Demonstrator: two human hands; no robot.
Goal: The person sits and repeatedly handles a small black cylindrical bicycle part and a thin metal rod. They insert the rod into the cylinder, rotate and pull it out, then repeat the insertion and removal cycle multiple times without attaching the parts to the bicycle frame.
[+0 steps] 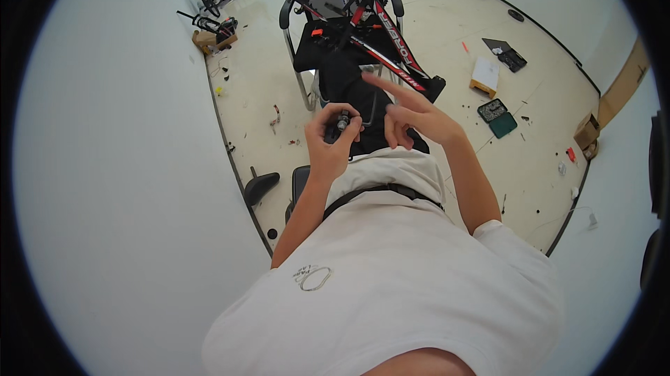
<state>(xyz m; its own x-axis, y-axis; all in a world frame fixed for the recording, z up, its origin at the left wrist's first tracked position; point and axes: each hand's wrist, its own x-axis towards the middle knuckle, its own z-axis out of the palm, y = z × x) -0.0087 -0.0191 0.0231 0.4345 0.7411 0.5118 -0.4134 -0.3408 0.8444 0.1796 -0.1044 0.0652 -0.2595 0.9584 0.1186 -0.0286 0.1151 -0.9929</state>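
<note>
Metallic part [343, 121], dark-and-silver, in left hand [327, 140]

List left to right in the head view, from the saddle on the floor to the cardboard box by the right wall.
Black saddle → left hand, holding a small metal part → right hand → open green case → cardboard box.

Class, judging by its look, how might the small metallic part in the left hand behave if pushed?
The small metallic part looks rounded, so it would probably roll. Its grey sheen suggests something stiff, perhaps heavy for its size. The left hand partly hides it, so tipping is hard to judge.
</note>
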